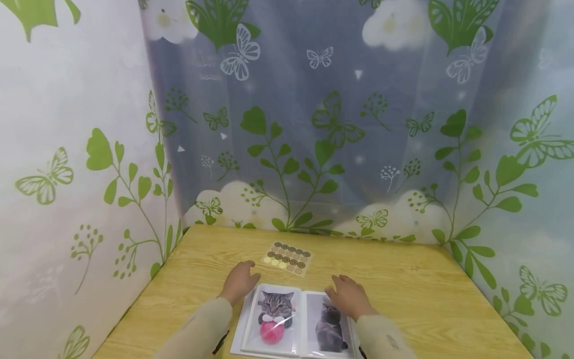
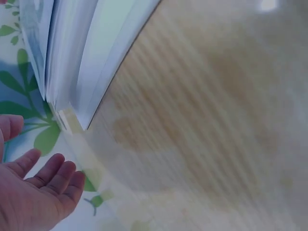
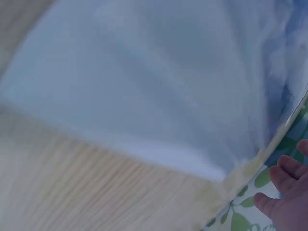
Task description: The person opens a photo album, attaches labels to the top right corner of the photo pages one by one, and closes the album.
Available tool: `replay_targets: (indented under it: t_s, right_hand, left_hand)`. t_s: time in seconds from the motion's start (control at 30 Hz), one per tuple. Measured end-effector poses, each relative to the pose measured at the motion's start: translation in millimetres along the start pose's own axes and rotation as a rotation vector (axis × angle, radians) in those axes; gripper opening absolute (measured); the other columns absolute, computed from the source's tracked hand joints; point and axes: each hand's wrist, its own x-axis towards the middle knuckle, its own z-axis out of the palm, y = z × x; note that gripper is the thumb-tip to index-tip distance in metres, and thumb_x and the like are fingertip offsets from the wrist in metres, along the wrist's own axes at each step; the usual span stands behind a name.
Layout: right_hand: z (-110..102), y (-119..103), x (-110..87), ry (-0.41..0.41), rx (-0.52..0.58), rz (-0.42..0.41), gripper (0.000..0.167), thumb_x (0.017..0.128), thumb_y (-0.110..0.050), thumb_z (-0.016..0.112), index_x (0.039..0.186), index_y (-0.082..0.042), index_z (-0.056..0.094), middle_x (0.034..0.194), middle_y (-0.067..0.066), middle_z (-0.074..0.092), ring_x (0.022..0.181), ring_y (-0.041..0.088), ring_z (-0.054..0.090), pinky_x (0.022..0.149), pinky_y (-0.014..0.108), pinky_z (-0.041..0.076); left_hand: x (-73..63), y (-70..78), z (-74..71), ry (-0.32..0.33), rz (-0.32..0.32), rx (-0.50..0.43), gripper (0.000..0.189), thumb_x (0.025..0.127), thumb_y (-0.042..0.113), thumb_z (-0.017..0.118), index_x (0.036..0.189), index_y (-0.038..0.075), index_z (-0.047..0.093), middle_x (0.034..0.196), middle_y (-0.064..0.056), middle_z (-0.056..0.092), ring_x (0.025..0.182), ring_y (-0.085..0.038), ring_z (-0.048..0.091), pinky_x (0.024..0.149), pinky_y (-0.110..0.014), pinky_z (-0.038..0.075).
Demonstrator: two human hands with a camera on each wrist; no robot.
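An open photo album [image 1: 301,319] lies at the near side of the table, with a cat and pink yarn ball picture [image 1: 274,319] on the left page and a grey cat picture [image 1: 329,329] on the right. My left hand [image 1: 239,282] hovers by the album's upper left corner, fingers loosely bent and holding nothing; the left wrist view shows this hand [image 2: 45,190] beside the album's page edges [image 2: 91,57]. Over the upper right corner of the right page is my right hand [image 1: 352,297]. Its fingers are relaxed in the right wrist view, where the hand [image 3: 288,190] appears beyond a pale album page [image 3: 130,82].
Behind the album lies a sheet of round stickers [image 1: 287,258], dark, tan and pale yellow in rows. The wood-grain table [image 1: 394,279] is bordered by a hanging curtain [image 1: 305,189] printed with leaves and butterflies at the back and sides.
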Motion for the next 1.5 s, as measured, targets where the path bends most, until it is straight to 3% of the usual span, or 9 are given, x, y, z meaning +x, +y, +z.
replay_targets:
  t_s: [0.27,0.5,0.87,1.23,1.37,1.5]
  right_hand:
    - [16.8,-23.3,23.8,0.022,0.009,-0.064,0.049,0.103,-0.031,0.052,0.137,0.004,0.053,0.137,0.027,0.053,0.128,0.045,0.048,0.105,0.067,0.033]
    - [28.8,-40.1,37.9,0.015,-0.026,-0.092,0.047,0.103,-0.032,0.05,0.134,0.003,0.056,0.137,0.024,0.055,0.128,0.042,0.049,0.106,0.064,0.034]
    - [46.1,-56.0,50.2,-0.049,-0.022,-0.171,0.048,0.105,-0.034,0.042,0.136,-0.001,0.057,0.14,0.018,0.055,0.131,0.039,0.048,0.108,0.064,0.033]
    - [38.2,-51.9,48.2,-0.062,-0.034,-0.168,0.045,0.104,-0.03,0.044,0.137,-0.002,0.057,0.133,0.016,0.062,0.125,0.04,0.053,0.106,0.066,0.032]
    - [38.2,-49.9,47.3,-0.052,-0.051,-0.166,0.045,0.104,-0.03,0.045,0.138,-0.002,0.056,0.134,0.016,0.06,0.126,0.04,0.053,0.107,0.064,0.033]
    - [39.0,-53.0,47.3,-0.079,-0.023,-0.183,0.046,0.105,-0.032,0.043,0.139,-0.003,0.054,0.138,0.018,0.057,0.13,0.041,0.049,0.109,0.065,0.03]
  left_hand:
    - [19.5,5.7,13.0,-0.052,0.03,0.097,0.046,0.091,0.017,0.066,0.128,-0.009,0.057,0.126,-0.031,0.057,0.116,-0.047,0.055,0.1,-0.058,0.044]
    - [24.4,17.0,23.9,-0.119,0.076,0.145,0.042,0.093,0.013,0.062,0.128,-0.009,0.058,0.13,-0.032,0.055,0.122,-0.048,0.052,0.104,-0.06,0.04]
    - [30.2,17.3,34.7,-0.236,0.092,0.289,0.038,0.099,0.015,0.052,0.129,-0.008,0.058,0.14,-0.026,0.051,0.132,-0.042,0.045,0.106,-0.06,0.038]
    - [33.7,18.9,31.8,-0.235,0.079,0.283,0.039,0.099,0.014,0.052,0.131,-0.008,0.057,0.139,-0.026,0.052,0.132,-0.042,0.046,0.109,-0.056,0.036]
    - [32.1,19.1,31.8,-0.233,0.06,0.269,0.039,0.099,0.014,0.05,0.131,-0.008,0.057,0.139,-0.026,0.051,0.132,-0.043,0.046,0.11,-0.056,0.035]
    - [28.7,21.4,31.6,-0.226,0.081,0.273,0.038,0.098,0.013,0.05,0.129,-0.008,0.059,0.137,-0.026,0.054,0.129,-0.042,0.048,0.108,-0.056,0.038]
